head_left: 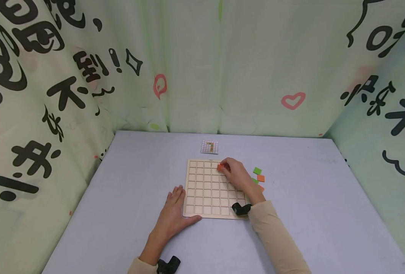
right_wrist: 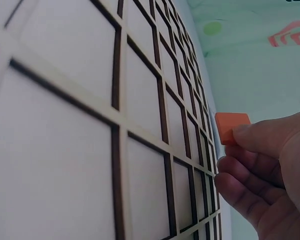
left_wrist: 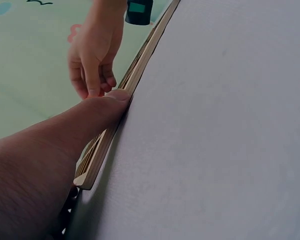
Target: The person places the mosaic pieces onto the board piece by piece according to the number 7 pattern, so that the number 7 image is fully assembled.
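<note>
A wooden grid board [head_left: 202,186] with square cells lies flat on the table. Between thumb and fingers, my right hand [head_left: 236,175] pinches an orange square tile [right_wrist: 230,126] over the far part of the grid. The same tile shows small in the head view. My left hand [head_left: 173,213] rests at the board's near left corner, fingers straight along the left side and thumb on the front edge. In the left wrist view its thumb [left_wrist: 90,112] touches the wooden rim. Beside the board on the right lie a green tile [head_left: 257,171] and an orange tile [head_left: 261,178].
Behind the board is a small card [head_left: 209,147] printed with a coloured grid pattern. More tiles lie partly hidden by the right forearm. A pale cloth covers the table [head_left: 147,163]. Light green curtains [head_left: 250,76] with printed characters surround it at the back and sides.
</note>
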`<action>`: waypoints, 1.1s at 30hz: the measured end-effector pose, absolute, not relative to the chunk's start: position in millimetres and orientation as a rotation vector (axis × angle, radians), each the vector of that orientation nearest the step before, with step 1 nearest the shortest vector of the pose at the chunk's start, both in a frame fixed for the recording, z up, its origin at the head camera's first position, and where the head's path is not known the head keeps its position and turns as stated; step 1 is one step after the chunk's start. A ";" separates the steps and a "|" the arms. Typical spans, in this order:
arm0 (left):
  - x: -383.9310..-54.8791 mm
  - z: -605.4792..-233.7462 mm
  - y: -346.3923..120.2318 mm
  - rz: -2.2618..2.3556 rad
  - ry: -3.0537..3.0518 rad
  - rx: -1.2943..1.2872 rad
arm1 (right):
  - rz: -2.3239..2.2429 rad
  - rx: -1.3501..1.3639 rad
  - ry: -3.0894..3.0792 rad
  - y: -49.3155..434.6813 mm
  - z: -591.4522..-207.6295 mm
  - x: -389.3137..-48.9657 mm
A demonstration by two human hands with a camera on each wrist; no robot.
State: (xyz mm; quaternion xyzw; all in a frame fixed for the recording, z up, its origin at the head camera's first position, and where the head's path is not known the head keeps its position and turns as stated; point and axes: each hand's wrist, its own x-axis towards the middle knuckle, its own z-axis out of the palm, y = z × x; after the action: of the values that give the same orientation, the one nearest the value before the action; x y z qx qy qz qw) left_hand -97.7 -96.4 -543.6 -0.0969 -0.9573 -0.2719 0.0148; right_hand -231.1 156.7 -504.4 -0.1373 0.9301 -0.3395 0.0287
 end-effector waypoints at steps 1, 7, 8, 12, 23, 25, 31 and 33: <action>-97.7 -543.5 -96.5 -0.843 -2.982 -0.301 | -1.047 -0.424 2.870 155.3 -504.7 -231.3; -97.6 -542.5 -96.4 -0.845 -2.978 -0.307 | -1.058 -0.418 2.856 146.8 -504.8 -231.5; -97.6 -542.3 -96.5 -0.845 -2.975 -0.307 | -1.059 -0.421 2.854 145.4 -504.9 -231.4; -97.4 -542.0 -96.5 -0.840 -2.975 -0.309 | -1.049 -0.441 2.858 141.0 -506.3 -230.6; -97.6 -543.3 -97.3 -0.839 -2.986 -0.305 | -1.076 -0.431 2.825 130.4 -507.3 -229.7; -97.9 -543.7 -97.5 -0.841 -2.985 -0.305 | -1.077 -0.434 2.828 128.9 -508.4 -230.6; -98.1 -544.2 -97.3 -0.834 -2.985 -0.305 | -1.062 -0.433 2.854 125.3 -512.1 -231.9; -98.1 -544.0 -97.0 -0.828 -2.985 -0.306 | -1.057 -0.429 2.859 124.6 -512.6 -232.1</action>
State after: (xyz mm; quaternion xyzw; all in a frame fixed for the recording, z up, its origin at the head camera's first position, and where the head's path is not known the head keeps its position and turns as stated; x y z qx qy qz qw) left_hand -98.1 -97.0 -544.0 -0.0984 -0.9589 -0.2658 0.0145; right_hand -232.1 124.6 -512.6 -0.1392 0.9283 -0.3433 0.0317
